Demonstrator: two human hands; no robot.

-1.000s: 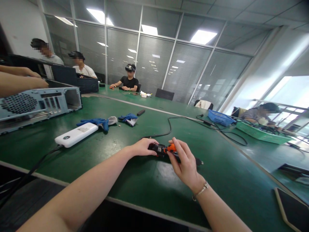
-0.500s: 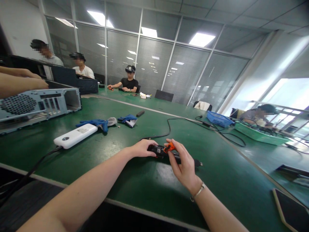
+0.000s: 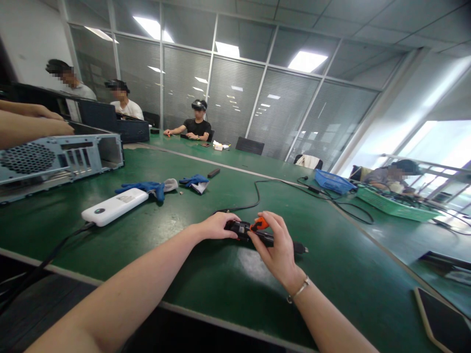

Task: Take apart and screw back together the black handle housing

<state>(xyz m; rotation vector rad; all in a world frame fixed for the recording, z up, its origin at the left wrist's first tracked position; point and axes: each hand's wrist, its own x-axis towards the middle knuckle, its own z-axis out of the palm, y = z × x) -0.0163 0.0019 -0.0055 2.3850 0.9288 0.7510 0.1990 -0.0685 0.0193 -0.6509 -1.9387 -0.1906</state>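
Observation:
A long black device (image 3: 267,239) with a small metal tip at its right end lies on the green table (image 3: 206,279). My left hand (image 3: 218,226) is closed round the device's left end. Above its middle, my right hand (image 3: 278,247) pinches a small orange-and-black screwdriver (image 3: 261,223) between thumb and fingers. The screwdriver's handle slants down to the left, close over the device; I cannot make out its tip. Part of the device is hidden behind my right fingers.
Left are a white power bank-like unit (image 3: 116,207), blue gloves (image 3: 147,187) and a metal computer case (image 3: 62,152) with another person's arms over it. A black cable (image 3: 259,191) runs behind my hands. Right are a blue basket (image 3: 334,182), green basket (image 3: 397,203) and phone (image 3: 441,318).
My right hand has shifted slightly left, its thumb now lower and further left along the black device. The screwdriver's handle has turned a little. My left hand stays where it was.

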